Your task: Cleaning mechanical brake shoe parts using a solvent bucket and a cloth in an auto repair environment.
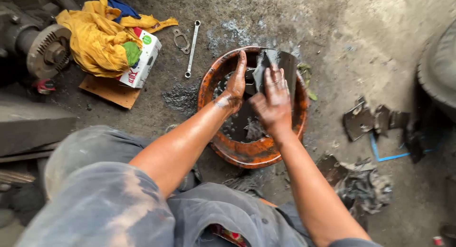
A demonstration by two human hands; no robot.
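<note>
Washing a dark metal plate [278, 66] over an orange basin [247, 154] — left hand [235, 85] and right hand [273, 102] clasp it; oily grip may slip, edges could cut

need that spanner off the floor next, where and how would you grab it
Take the spanner by its bare straight shank, midway between the two ends, coming from above with a pinch. It lies flat on the concrete floor, running lengthwise away from the person. A flat gasket-like piece sits close on its left, so the right side looks freer for the fingers.
</note>
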